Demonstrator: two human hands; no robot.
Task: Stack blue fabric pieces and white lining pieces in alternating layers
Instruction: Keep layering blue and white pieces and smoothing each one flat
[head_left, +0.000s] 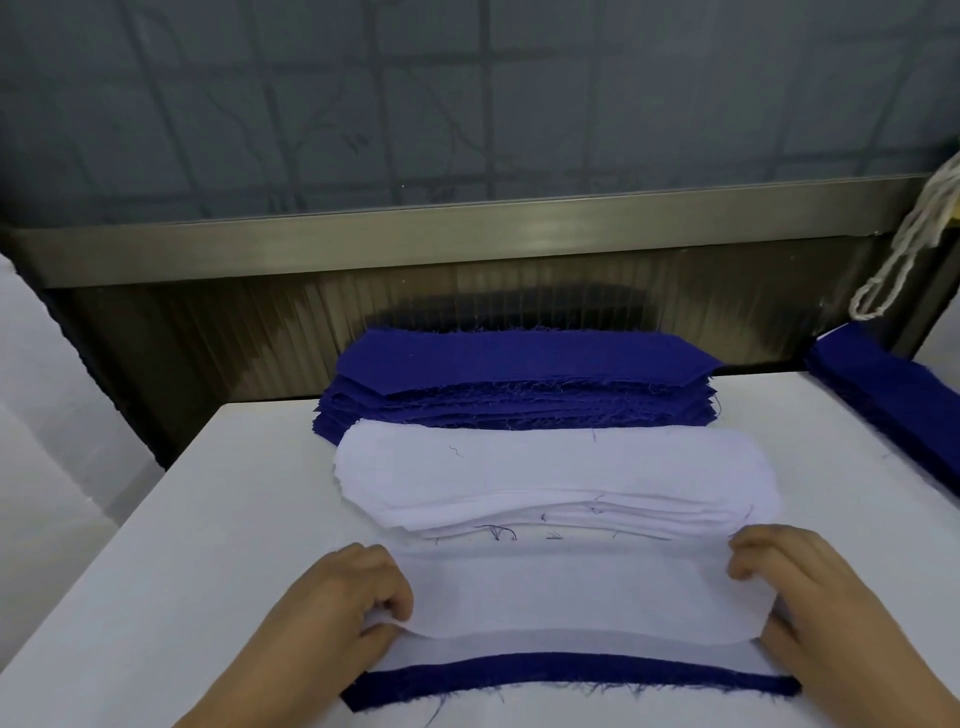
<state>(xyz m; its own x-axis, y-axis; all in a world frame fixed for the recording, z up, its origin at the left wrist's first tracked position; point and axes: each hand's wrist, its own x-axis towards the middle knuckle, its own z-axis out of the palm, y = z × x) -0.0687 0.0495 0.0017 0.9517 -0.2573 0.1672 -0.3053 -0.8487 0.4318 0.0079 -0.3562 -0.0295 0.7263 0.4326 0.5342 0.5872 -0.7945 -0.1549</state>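
You hold one white lining piece (566, 592) by both ends, left hand (332, 597) and right hand (795, 587) pinching it, probably to square it over the blue fabric piece (571, 675) whose frayed edge peeks out below; behind sit the thin rounded lining stack (550, 467) and the fraying blue stack (524, 379) on the white table (208, 519)

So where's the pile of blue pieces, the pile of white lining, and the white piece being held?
blue pile (519, 358): head view, on its flat top piece.
white lining pile (545, 462): head view, middle of the top sheet.
held white piece (566, 592): head view, its centre, between the two hands.
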